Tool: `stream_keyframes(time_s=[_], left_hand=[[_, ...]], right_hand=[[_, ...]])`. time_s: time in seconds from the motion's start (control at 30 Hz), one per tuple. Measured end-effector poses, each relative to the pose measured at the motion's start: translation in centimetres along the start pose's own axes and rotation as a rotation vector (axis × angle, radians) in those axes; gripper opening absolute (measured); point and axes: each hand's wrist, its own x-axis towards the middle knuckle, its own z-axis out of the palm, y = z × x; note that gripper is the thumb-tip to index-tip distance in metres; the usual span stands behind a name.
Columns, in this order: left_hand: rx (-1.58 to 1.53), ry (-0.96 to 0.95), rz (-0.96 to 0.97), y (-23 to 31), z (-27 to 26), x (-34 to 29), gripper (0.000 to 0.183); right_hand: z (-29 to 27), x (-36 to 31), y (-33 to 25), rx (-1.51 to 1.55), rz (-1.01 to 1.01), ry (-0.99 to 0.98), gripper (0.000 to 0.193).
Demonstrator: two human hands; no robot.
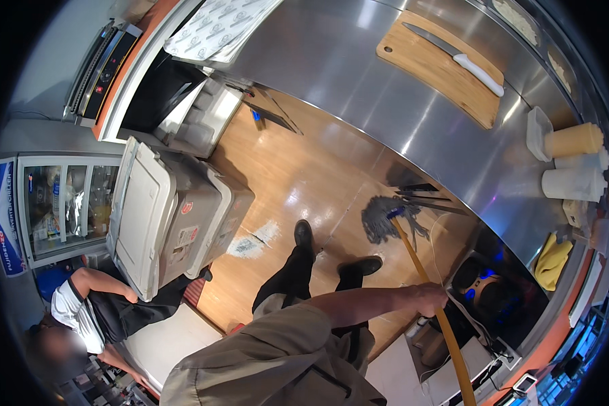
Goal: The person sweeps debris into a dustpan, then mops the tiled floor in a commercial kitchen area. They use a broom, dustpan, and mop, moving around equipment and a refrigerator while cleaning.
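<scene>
My left hand (426, 299) is closed around the wooden handle of a mop (418, 260), its forearm reaching across the front of my body to the right. The handle slants from the lower right edge up to a blue clamp. Grey mop strands (380, 220) lie spread on the wood-look floor (277, 172), ahead of my right shoe and close to the steel counter's underside. My right hand is outside the picture. Both my dark shoes (303, 235) stand on the floor.
A steel counter (304, 61) holds a cutting board (413, 51) with a knife (446, 51). Large grey bins (142, 216) stand at left, before a glass-door chiller (71, 203). Another person (91, 304) sits at lower left. A whitish patch (254, 241) marks the floor. A cable (434, 243) hangs near the mop.
</scene>
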Motion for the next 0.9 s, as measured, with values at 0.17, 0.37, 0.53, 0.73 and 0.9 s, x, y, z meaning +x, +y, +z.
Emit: stream_keyframes(time_s=[0.17, 0.37, 0.53, 0.73, 0.9], left_hand=[[0.344, 0.289, -0.395, -11.3, -5.3, -8.0, 0.017], [0.496, 0.491, -0.536, -21.1, -9.9, -28.5, 0.016], [0.548, 0.69, -0.527, -18.2, -8.4, -28.6, 0.023], [0.315, 0.729, -0.531, -8.3, 1.1, -9.6, 0.015], [0.008, 0.274, 0.221, 1.5, 10.9, 10.0, 0.028]], right_hand=[[-0.4, -1.9, 12.0, 0.305, 0.162, 0.103, 0.021], [7.1, -6.1, 25.0, 0.529, 0.521, -0.032, 0.034], [6.5, -5.9, 23.4, 0.472, 0.563, -0.162, 0.036], [-6.9, 0.3, 11.2, 0.182, 0.43, -0.003, 0.046], [-13.2, 1.9, -1.3, -0.17, -0.036, 0.212, 0.033]])
